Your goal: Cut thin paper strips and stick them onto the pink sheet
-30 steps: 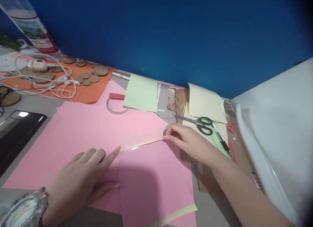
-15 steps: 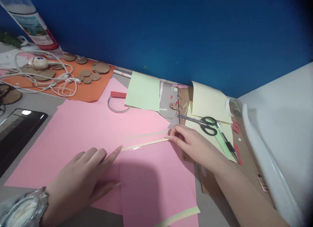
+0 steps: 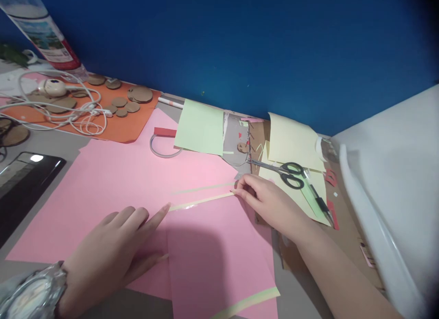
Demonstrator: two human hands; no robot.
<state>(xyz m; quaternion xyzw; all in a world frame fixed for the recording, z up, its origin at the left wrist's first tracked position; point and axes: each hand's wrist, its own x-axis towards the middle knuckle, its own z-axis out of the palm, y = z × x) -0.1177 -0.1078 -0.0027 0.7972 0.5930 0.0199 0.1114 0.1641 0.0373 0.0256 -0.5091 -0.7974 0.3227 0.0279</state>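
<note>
A pink sheet of paper lies in front of me, with a narrow pale yellow paper strip along its top edge. Clear, shiny tape shows on part of the strip. My left hand, a watch on its wrist, rests palm down; its index fingertip touches the strip's left end and its thumb lies at the sheet's left edge. At the right end, my right hand pinches the strip between thumb and index finger. Another yellow-green strip runs across the sheet's lower edge. A thin green line shows just above.
Black-handled scissors and a pen lie right, beside cream paper. Behind are a green sheet and a larger pink sheet. At left are a phone, white cables, cardboard discs and a bottle.
Both hands stay in the same places on the strip. Only the camera's view has shifted very slightly.
</note>
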